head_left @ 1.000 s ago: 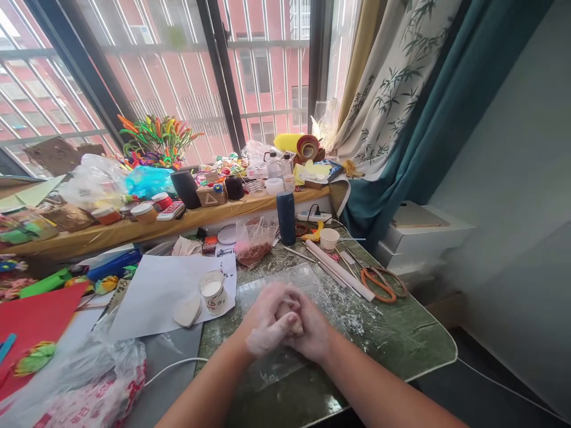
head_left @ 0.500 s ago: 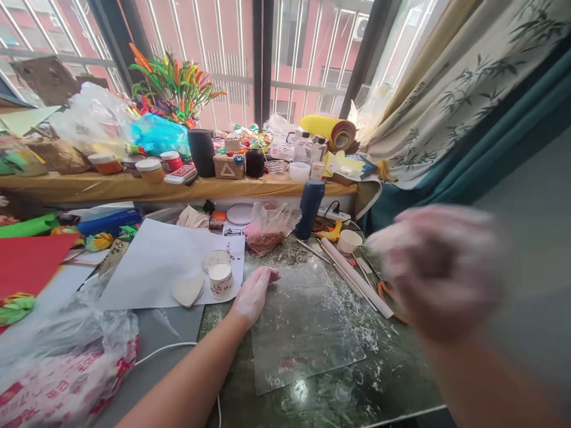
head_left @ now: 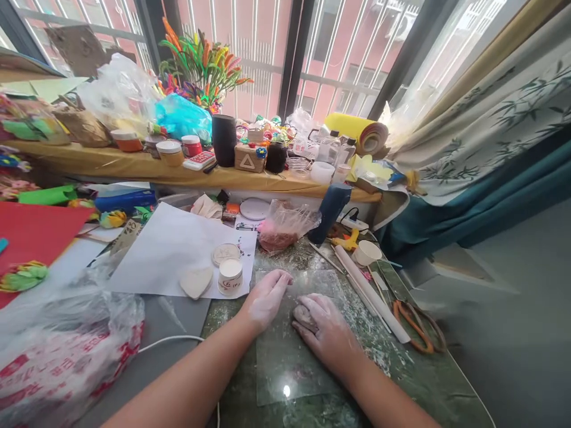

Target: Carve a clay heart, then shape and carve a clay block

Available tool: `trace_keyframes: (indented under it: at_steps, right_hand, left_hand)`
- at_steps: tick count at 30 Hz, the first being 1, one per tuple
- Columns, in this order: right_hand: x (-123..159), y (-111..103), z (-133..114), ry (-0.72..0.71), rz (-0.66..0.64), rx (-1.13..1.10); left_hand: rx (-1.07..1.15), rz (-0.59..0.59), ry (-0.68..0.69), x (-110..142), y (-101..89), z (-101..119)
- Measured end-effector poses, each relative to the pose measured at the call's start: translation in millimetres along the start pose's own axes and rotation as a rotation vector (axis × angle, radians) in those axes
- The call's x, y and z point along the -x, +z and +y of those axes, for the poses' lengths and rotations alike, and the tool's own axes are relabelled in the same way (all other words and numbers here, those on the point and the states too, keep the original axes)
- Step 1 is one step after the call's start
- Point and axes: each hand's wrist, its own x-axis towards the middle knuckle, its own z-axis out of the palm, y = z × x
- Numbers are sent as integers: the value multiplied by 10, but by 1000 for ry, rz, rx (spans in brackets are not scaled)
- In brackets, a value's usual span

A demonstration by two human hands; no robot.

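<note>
Grey-beige clay-like lump (head_left: 304,318) sits on the clear square plastic sheet (head_left: 285,359), cupped beneath the powder-dusted right hand (head_left: 328,336); the equally powdery left hand (head_left: 266,302), fingers together, loosely bent, is at that sheet's far left corner.

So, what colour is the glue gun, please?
The glue gun is yellow, seen best in the head view.

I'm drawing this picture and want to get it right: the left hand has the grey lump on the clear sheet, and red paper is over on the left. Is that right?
Not quite: the right hand, not the left hand, has the grey lump on the clear sheet. The head view shows it. Red paper is over on the left.
</note>
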Motion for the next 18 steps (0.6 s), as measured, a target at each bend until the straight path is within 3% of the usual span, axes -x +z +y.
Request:
trace_keyframes:
  at_steps: [3,5,6,7,9,10,11,12,15,16,18]
  right_hand:
    - [-133,-272,-19,41,94,-86]
    - [-297,-686,-107,161,286,-178]
    - [-384,-914,-169,175,455,-221]
    - [-459,-1124,-235,132,628,-283]
    - [-539,-1395,-340,-100,971,-373]
    - [-533,-1428,-363,-167,1064,-359]
    - [-498,-1389,-359,-216,1075,-324]
    - [-443,-1289,-327,-222,969,-265]
    - [-241,-828,-107,-206,242,-98]
    - [-189,-689,-23,-103,121,-58]
    - [-130,-492,110,123,174,-92]
  left_hand:
    - [-109,-19,-13,15,2,77]
    - [-125,-24,-27,12,2,98]
    - [-127,-26,-32,10,1,101]
    - [-126,-26,-35,7,0,100]
    - [-120,-19,-41,4,0,92]
    - [-117,-14,-42,3,0,88]
    - [-116,-12,-41,2,0,84]
    - [-114,-13,-38,2,-1,83]
    - [-112,-14,-26,2,-4,86]
    - [-113,-14,-23,3,-5,90]
    - [-116,-12,-19,7,-9,98]
